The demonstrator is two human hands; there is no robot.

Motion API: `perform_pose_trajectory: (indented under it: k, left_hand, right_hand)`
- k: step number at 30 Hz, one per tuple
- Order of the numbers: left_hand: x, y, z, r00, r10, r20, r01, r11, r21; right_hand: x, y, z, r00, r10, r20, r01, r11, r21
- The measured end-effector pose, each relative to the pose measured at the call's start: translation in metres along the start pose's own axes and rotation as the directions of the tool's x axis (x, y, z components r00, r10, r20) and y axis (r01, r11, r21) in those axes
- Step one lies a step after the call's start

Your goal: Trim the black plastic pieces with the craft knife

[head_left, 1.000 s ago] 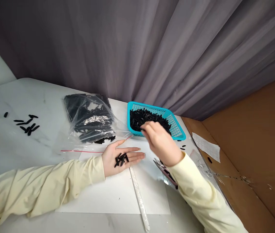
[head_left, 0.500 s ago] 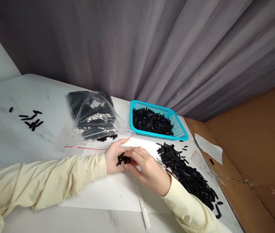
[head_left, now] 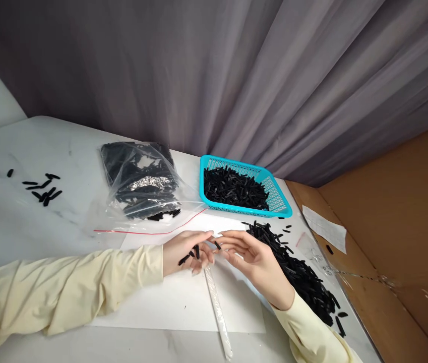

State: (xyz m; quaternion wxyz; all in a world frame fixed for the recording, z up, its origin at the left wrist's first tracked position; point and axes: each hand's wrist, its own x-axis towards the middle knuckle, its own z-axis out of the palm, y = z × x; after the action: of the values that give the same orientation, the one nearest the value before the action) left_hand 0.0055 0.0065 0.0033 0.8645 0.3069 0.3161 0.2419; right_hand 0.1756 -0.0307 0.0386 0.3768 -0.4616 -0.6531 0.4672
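My left hand [head_left: 188,252] is half curled with its palm up, and a few small black strips [head_left: 197,251] lie in it. Facing it, my right hand [head_left: 259,257] has its thumb and long fingers close together around one black strip [head_left: 217,245]. The fingertips of both hands almost meet above a white paper sheet [head_left: 153,307]. Below them lies a narrow white wrapped stick [head_left: 219,320]. A large heap of black strips [head_left: 293,272] spreads just right of my right hand.
Behind the hands stands a blue basket [head_left: 287,209] of black strips. Left of it lies a clear zip bag [head_left: 141,176] filled with black pieces. Several loose strips [head_left: 45,194] are at far left. A paper slip [head_left: 323,229] lies on cardboard at right.
My right hand has drawn back to the right from the left palm and its fingers have straightened. Fewer strips show in my left palm, whose fingers have curled. The view has shifted slightly.
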Motion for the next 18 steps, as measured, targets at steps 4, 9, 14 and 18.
perform_pose_trajectory:
  k: [4, 9, 14, 18]
  left_hand:
    - [-0.008, 0.000, 0.005, 0.998, 0.070, -0.011, -0.065, 0.970, 0.235]
    - [-0.010, -0.003, 0.006, 0.998, 0.071, -0.002, -0.065, 0.934, 0.351]
    - [-0.011, -0.001, 0.006, 0.998, 0.051, -0.039, -0.037, 0.949, 0.313]
    - [-0.013, 0.002, 0.005, 0.997, 0.048, -0.063, -0.027, 0.956, 0.292]
  right_hand:
    - [-0.011, 0.009, 0.004, 1.000, -0.006, -0.012, 0.005, 0.999, -0.052]
    - [-0.016, 0.013, 0.010, 0.996, -0.041, 0.085, 0.053, 0.988, -0.142]
    - [-0.014, 0.021, 0.010, 1.000, 0.029, -0.003, -0.029, 0.999, 0.017]
    - [-0.010, 0.025, 0.008, 0.986, 0.166, 0.030, -0.168, 0.951, 0.258]
